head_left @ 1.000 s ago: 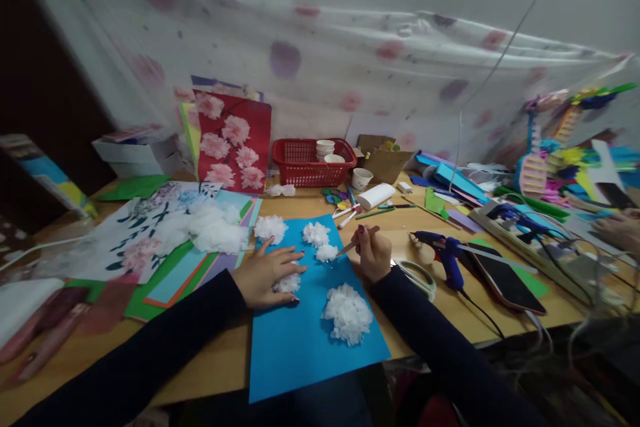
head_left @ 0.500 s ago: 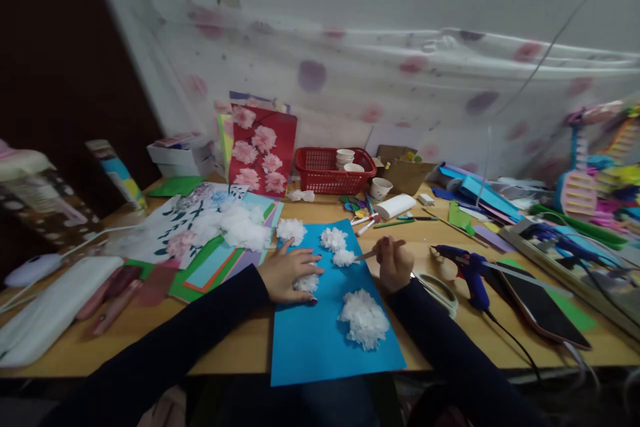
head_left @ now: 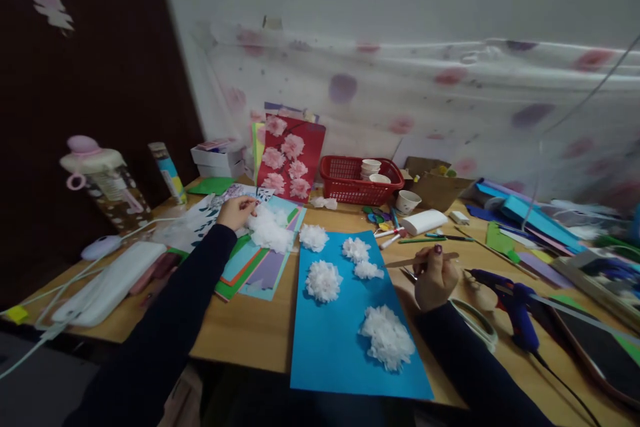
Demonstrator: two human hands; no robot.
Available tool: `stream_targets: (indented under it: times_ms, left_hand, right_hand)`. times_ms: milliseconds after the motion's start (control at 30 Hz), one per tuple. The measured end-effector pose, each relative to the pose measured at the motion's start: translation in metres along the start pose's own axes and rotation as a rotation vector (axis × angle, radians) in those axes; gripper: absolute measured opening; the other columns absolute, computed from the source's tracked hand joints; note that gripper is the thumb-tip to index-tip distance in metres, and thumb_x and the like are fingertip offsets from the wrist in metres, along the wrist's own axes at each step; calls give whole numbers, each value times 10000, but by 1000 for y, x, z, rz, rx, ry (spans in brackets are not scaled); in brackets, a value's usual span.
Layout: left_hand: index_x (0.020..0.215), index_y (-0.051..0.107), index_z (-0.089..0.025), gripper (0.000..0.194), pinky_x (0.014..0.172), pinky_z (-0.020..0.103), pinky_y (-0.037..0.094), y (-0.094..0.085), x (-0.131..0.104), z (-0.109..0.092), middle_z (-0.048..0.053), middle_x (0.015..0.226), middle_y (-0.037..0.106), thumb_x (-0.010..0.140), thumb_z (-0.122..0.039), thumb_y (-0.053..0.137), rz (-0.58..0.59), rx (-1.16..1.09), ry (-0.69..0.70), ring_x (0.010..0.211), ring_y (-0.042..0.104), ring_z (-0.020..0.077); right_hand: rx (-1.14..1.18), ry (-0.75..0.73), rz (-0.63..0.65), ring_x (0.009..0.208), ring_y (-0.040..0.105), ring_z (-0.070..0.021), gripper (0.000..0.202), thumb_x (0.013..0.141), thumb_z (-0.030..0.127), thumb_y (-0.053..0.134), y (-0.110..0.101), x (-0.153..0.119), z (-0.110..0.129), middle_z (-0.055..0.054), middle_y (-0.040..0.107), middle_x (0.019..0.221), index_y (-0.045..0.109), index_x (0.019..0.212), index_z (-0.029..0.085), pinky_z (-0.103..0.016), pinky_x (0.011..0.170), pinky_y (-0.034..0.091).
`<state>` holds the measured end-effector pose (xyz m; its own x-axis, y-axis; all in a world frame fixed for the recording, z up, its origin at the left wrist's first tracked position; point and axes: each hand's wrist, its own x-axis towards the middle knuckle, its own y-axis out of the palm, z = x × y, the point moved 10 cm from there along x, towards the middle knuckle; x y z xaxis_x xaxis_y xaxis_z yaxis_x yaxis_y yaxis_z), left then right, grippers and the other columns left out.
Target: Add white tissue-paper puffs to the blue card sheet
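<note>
A blue sheet of paper (head_left: 330, 347) lies on the table with several fluffy white paper flowers on it; a large one (head_left: 387, 338) is near its lower right. My right hand (head_left: 436, 278) is closed round a thin wooden stick (head_left: 405, 261), whose tip points left, close to a small white flower (head_left: 369, 270). At the left, my left hand (head_left: 237, 213) has its fingers pinched at the edge of a heap of white tissue pieces (head_left: 273, 230). What is between those fingertips is too small to make out.
A purple glue gun (head_left: 517, 310) with a cord and scissors (head_left: 475, 320) lie right of my right hand. Behind are a red basket (head_left: 345, 190) with paper cups, a red card with pink flowers (head_left: 313, 140) and a white roll (head_left: 424, 222). A bottle (head_left: 107, 183) stands left.
My left hand has left the flower on the blue sheet and moved left to the tissue heap, its fingers now pinched. My right hand still holds the stick. The view has swung left.
</note>
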<state>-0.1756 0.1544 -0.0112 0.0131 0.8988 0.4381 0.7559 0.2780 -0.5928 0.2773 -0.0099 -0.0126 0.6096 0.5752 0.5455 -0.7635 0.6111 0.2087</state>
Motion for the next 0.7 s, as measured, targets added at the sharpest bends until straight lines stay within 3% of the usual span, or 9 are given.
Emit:
stream_targets:
  times_ms: [133, 233, 300, 400, 533, 700]
  left_hand:
    - [867, 713, -177, 339, 798, 317, 451, 5, -1, 12, 53, 814, 711, 668, -433, 615, 14, 57, 5, 820, 622, 219]
    - [740, 731, -228, 246, 918, 380, 386, 13, -5, 8, 47, 941, 707, 545, -379, 729, 51, 108, 19, 1031, 553, 288]
    - [654, 722, -231, 148, 944, 419, 352, 13, -7, 7, 54, 943, 708, 550, -336, 728, 47, 126, 5, 1091, 509, 324]
    - [633, 704, -216, 105, 941, 425, 351, 6, -6, 6, 66, 921, 712, 633, -312, 662, 11, 106, -29, 1085, 514, 320]
    - [731, 684, -178, 225, 856, 372, 429, 0, -2, 2, 78, 878, 715, 682, -387, 616, -6, -15, -75, 965, 592, 275]
    - [825, 644, -122, 447, 675, 314, 498, 19, -6, -18, 94, 769, 714, 644, -531, 634, 130, -264, -101, 723, 667, 219]
  right_hand:
    - [29, 15, -18, 331, 348, -61, 451, 819, 556, 523, -4, 2, -4, 71, 403, 390, 532, 591, 166, -199, 335, 253]
    - [23, 18, -7, 342, 361, -62, 448, 824, 553, 516, -5, 3, -7, 66, 426, 409, 533, 600, 166, -205, 349, 267]
    - [-9, 14, -6, 344, 369, -63, 458, 827, 558, 508, -6, 3, -7, 60, 436, 411, 535, 597, 163, -208, 353, 268]
    - [-42, 17, -7, 344, 369, -65, 469, 826, 566, 501, -6, 2, -6, 58, 433, 408, 537, 592, 161, -214, 355, 268]
    - [-48, 27, 1, 332, 358, -69, 466, 814, 577, 511, -4, 2, -4, 64, 413, 397, 539, 595, 166, -216, 343, 262]
    - [-6, 9, 15, 322, 357, -66, 460, 801, 565, 544, 2, 0, 6, 61, 412, 385, 532, 567, 170, -207, 325, 254]
